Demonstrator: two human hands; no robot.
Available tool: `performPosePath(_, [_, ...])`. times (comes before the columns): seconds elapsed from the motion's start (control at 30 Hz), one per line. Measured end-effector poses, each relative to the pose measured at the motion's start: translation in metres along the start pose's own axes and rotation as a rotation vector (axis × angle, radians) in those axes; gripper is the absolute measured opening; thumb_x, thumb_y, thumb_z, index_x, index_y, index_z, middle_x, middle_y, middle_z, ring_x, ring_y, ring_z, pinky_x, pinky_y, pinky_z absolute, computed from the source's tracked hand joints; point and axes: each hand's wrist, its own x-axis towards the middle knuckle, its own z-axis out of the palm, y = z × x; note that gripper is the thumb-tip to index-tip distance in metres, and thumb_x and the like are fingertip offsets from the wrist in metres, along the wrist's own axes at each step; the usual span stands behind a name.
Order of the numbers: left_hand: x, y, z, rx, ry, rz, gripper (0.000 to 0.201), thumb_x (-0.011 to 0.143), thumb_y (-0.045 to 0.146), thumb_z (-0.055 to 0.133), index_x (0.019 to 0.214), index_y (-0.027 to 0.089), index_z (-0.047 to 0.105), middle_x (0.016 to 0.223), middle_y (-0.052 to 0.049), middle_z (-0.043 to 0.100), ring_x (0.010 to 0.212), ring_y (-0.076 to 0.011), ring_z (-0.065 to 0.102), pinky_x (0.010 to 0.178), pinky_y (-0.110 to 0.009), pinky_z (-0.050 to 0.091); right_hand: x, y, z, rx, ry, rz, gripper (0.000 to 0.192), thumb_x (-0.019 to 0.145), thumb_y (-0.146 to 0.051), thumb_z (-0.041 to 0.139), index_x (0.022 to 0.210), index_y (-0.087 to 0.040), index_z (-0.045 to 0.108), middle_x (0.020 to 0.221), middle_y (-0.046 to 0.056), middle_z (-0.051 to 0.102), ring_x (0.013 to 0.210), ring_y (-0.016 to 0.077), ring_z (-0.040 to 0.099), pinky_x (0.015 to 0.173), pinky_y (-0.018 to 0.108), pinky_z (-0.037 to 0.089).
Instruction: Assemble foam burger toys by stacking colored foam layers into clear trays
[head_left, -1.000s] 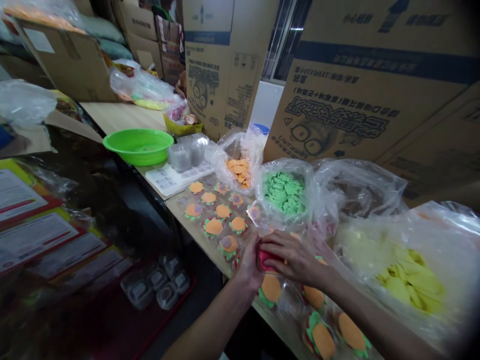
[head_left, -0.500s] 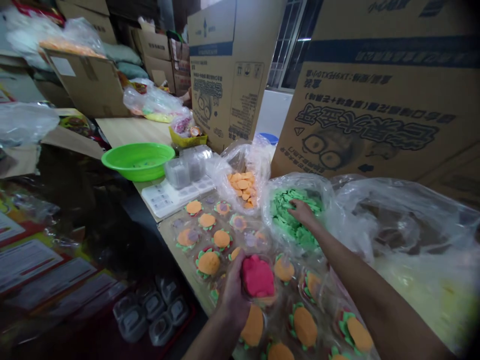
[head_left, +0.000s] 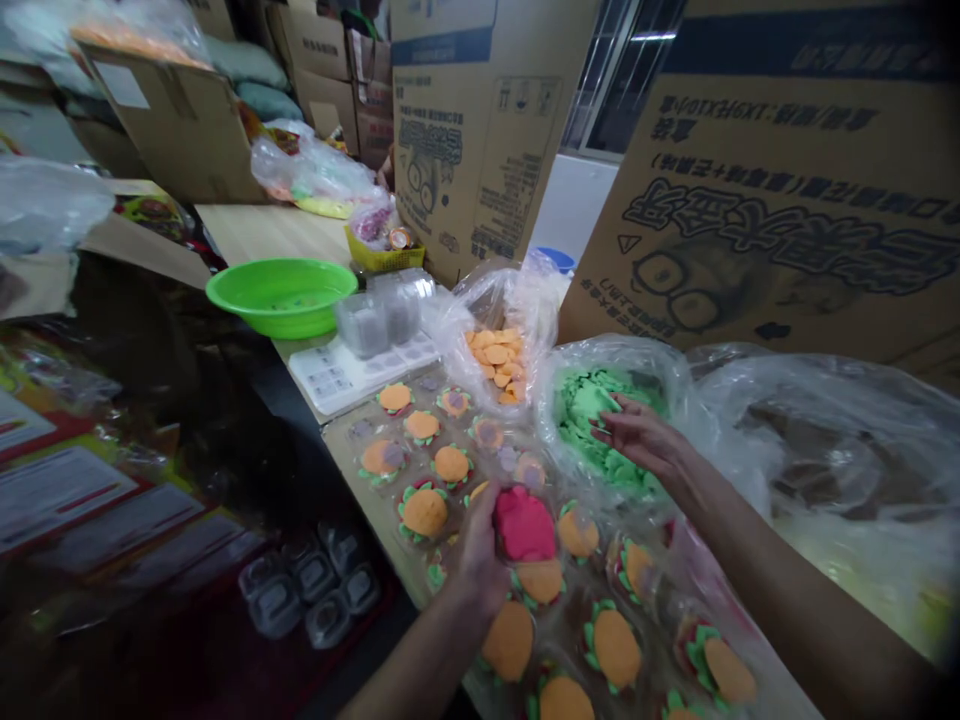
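The scalloped red-pink piece in the left hand looks matt and smooth, as do the flat green pieces at the right hand, inside a glossy, crinkled clear plastic bag. Beyond the hands stand a shiny round green plastic basin and matt brown cardboard boxes.

Bare left grip, bare right grip — slender, uncovered forearms.

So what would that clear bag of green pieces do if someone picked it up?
The clear bag would probably sag and fold, since its plastic looks thin and crinkled. The green pieces would likely shift about, as they lie loosely heaped, and some might spill if it tipped, because its mouth is open.
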Motion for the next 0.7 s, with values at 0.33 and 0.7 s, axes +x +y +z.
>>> performPosePath(0.33, [-0.013,0.005,-0.003,-0.116,-0.115,0.143,0.038,0.073,0.054,0.054,0.076,0.016,0.060,0.073,-0.001,0.063,0.065,-0.0146,0.059,0.062,-0.026,0.045,-0.086,-0.010,0.096,0.072,-0.472,0.269,0.017,0.071,-0.029,0.068,0.082,-0.016,0.062,0.075,0.002,0.063,0.061,0.0100,0.058,0.056,0.021,0.049])
performPosePath(0.7, [-0.026,0.012,-0.017,-0.200,-0.199,0.186,0.047,0.074,0.058,0.049,0.080,0.013,0.063,0.070,-0.003,0.063,0.065,-0.0153,0.059,0.064,-0.027,0.046,-0.105,-0.009,0.141,-1.137,-0.351,-0.555,0.019,0.077,-0.025,0.048,0.088,-0.020,0.064,0.076,0.003,0.064,0.067,0.0158,0.057,0.062,0.027,0.041])
